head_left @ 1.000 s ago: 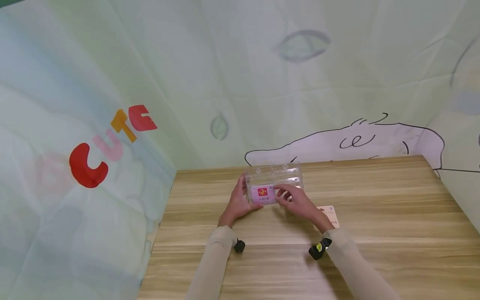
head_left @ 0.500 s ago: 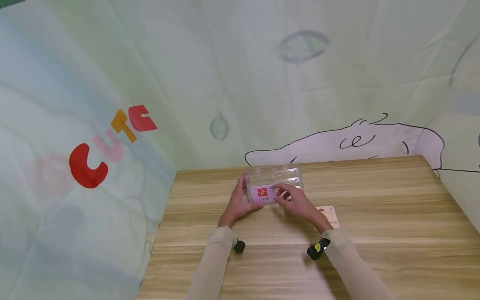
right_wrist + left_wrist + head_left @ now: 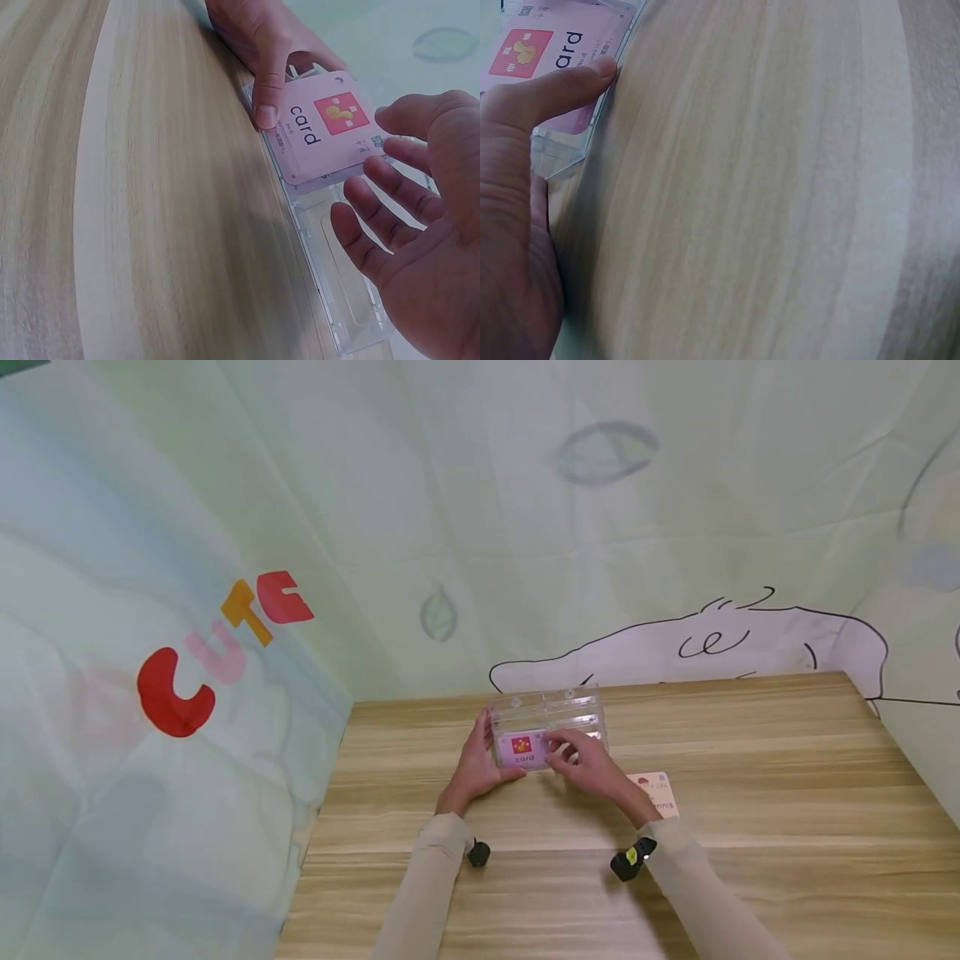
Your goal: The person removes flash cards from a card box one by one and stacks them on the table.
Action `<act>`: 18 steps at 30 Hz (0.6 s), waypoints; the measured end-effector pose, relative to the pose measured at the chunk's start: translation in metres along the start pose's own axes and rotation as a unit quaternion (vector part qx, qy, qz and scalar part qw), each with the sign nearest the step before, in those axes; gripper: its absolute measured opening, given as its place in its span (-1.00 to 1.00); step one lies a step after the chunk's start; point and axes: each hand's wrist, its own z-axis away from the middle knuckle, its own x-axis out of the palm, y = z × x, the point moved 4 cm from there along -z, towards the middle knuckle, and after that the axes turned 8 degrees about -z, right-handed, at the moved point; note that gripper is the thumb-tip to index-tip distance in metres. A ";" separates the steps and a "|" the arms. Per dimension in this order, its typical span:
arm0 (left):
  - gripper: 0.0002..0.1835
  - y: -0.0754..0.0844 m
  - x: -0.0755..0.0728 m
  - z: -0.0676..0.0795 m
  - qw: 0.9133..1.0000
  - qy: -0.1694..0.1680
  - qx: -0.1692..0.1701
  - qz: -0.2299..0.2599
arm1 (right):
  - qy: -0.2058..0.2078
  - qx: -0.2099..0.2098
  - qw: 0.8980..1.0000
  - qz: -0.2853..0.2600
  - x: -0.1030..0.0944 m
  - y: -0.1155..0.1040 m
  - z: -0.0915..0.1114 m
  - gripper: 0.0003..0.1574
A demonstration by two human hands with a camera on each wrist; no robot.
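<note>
A clear plastic case (image 3: 573, 706) with several compartments stands near the table's back edge. My left hand (image 3: 477, 766) grips its left end, the thumb (image 3: 592, 75) lying over the front edge of a pink card (image 3: 517, 748). This card, printed with the word "card" and a red picture, lies over the case's left part. My right hand (image 3: 588, 766) holds the card's far right corner with its fingertips, as the right wrist view shows; its other fingers (image 3: 371, 214) are loosely bent above the case. The right compartment (image 3: 349, 270) shows through below them.
On the wooden table (image 3: 787, 777), a pale orange card (image 3: 663, 793) lies partly under my right wrist. A printed cloth backdrop (image 3: 465, 527) rises behind the table and along its left side.
The pink card has shifted slightly left, and my right hand and wrist have moved left with it. More of the orange card shows. The left hand keeps its grip on the case.
</note>
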 end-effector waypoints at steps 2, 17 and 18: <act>0.47 0.001 -0.001 0.001 1.000 0.000 -0.001 0.001 | 0.005 0.000 1.000 -0.001 0.001 -0.001 -0.001 -0.53; 0.46 0.001 -0.001 0.000 1.000 0.000 0.002 -0.009 | 0.014 0.007 1.000 -0.004 0.005 0.000 -0.004 -0.53; 0.46 0.001 -0.001 0.000 1.000 0.000 0.003 -0.008 | 0.015 0.008 1.000 -0.005 0.005 0.000 -0.004 -0.53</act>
